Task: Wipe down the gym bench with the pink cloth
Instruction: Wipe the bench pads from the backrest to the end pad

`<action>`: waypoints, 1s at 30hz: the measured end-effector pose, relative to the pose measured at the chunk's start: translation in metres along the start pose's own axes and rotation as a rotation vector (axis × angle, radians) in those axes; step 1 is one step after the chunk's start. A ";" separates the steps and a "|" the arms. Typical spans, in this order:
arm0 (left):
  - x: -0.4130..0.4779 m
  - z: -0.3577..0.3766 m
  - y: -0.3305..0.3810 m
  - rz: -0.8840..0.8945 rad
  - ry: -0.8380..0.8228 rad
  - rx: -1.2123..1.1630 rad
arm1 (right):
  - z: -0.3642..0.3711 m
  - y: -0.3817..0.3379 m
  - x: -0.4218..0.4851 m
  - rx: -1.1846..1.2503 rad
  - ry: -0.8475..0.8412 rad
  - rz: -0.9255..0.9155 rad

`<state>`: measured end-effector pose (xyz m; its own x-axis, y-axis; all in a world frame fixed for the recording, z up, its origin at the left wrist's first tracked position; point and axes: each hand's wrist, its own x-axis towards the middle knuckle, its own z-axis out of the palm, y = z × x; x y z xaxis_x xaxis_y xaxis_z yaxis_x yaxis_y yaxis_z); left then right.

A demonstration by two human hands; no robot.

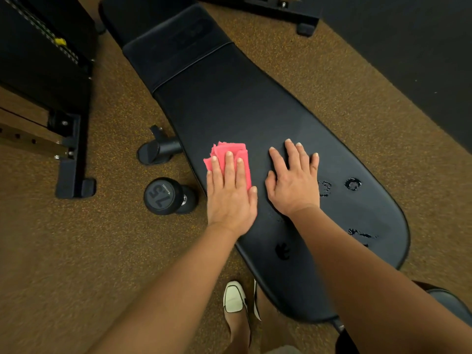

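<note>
Head view, dumbbell [166, 196] beside gym bench [242, 103]

The black dumbbell [163, 196], lying on the floor [76, 238] just beside the gym bench [242, 103], bears the number 15 in large grey figures on its round end cap. From the head camera the figures appear upside down. Next to the number, on the same end cap, runs one short line of brand lettering, too small and blurred to read.
</note>
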<state>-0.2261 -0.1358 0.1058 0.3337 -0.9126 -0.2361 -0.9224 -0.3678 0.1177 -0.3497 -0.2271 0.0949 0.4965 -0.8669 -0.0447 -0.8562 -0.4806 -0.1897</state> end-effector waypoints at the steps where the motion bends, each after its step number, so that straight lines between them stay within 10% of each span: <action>1: -0.004 0.001 0.004 0.049 -0.005 0.014 | 0.000 0.000 0.000 0.002 -0.001 0.000; 8: -0.023 0.002 -0.030 0.427 -0.061 0.047 | 0.000 0.001 -0.001 0.015 -0.009 -0.008; 17: -0.005 0.001 -0.007 0.128 -0.025 0.059 | 0.000 0.002 -0.001 0.021 0.005 -0.007; 26: -0.003 -0.008 -0.061 0.652 -0.074 0.128 | 0.000 0.001 -0.002 0.044 0.028 -0.008; 30: 0.002 -0.004 -0.043 0.396 -0.044 0.049 | 0.001 0.002 -0.001 0.036 0.036 -0.005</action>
<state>-0.1849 -0.1227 0.1044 -0.0576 -0.9732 -0.2226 -0.9865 0.0213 0.1621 -0.3515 -0.2269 0.0939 0.4944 -0.8692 -0.0086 -0.8479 -0.4801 -0.2248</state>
